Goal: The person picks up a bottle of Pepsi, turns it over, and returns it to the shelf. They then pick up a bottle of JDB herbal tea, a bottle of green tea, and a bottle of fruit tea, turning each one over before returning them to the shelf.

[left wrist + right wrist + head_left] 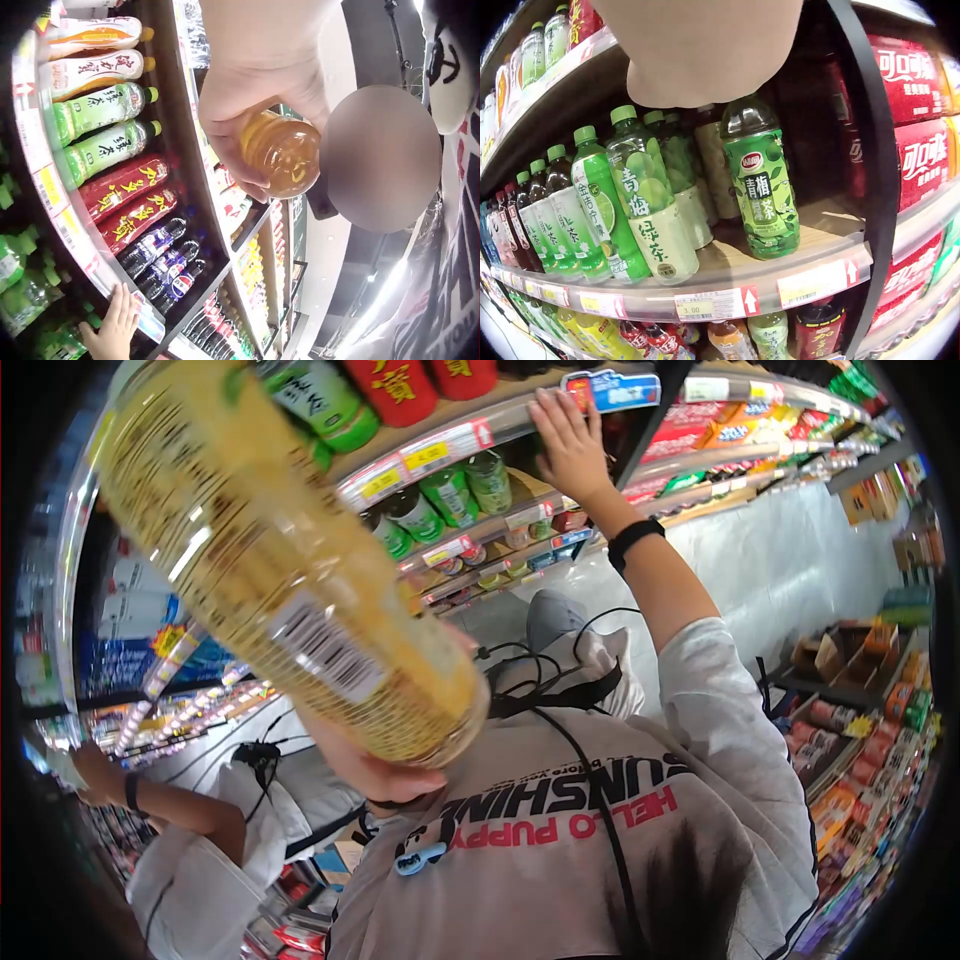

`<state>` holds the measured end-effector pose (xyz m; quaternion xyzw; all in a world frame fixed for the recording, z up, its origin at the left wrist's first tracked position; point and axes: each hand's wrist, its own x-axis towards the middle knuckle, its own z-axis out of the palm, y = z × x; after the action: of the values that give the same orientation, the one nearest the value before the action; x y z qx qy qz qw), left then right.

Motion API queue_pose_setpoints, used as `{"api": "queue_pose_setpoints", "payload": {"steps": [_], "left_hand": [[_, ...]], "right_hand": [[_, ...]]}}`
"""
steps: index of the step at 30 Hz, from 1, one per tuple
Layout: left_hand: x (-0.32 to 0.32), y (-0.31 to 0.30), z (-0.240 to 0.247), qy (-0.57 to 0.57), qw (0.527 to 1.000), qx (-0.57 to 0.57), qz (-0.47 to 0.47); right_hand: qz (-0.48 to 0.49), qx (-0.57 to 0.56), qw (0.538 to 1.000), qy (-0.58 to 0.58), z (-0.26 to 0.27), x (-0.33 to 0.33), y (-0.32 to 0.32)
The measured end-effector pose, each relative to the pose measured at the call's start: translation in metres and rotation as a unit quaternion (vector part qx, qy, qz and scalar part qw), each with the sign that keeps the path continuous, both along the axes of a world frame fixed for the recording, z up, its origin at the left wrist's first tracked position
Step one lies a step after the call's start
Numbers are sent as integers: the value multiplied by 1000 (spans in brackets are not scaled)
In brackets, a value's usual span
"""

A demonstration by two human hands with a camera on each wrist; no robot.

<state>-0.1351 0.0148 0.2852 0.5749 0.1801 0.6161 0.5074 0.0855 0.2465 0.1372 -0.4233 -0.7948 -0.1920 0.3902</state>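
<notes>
My left hand grips a drink bottle with a yellow printed label and a barcode, held tilted close before the head camera. In the left wrist view, the fingers of that left hand curl round the bottle, whose clear base shows amber liquid. My right hand rests with fingers spread on the shelf's front edge, beside a blue tag. In the right wrist view only the base of the right hand shows, above a green tea bottle; its fingers are hidden.
Shelves hold rows of bottles, among them green tea, red-labelled bottles and cola. Price tags line the shelf edge. Red cartons stand past a dark upright. Another sleeved arm shows at left.
</notes>
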Motion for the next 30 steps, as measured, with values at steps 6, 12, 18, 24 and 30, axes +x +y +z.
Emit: {"api": "queue_pose_setpoints", "payload": {"steps": [6, 12, 18, 24, 30], "left_hand": [[-25, 11, 0, 83, 994, -63, -25], [-8, 30, 1, 57, 994, 57, -74], [7, 3, 17, 33, 996, -81, -28], [27, 7, 28, 75, 996, -16, 45], [57, 11, 38, 93, 992, 38, 69]], "right_hand": [[22, -15, 1000, 6, 3, 3, -3], [21, -37, 999, -6, 11, 6, -8], [40, -41, 998, -13, 6, 6, -6], [40, -33, 999, -14, 3, 4, -4], [80, -67, 994, 32, 19, 2, -18]]}}
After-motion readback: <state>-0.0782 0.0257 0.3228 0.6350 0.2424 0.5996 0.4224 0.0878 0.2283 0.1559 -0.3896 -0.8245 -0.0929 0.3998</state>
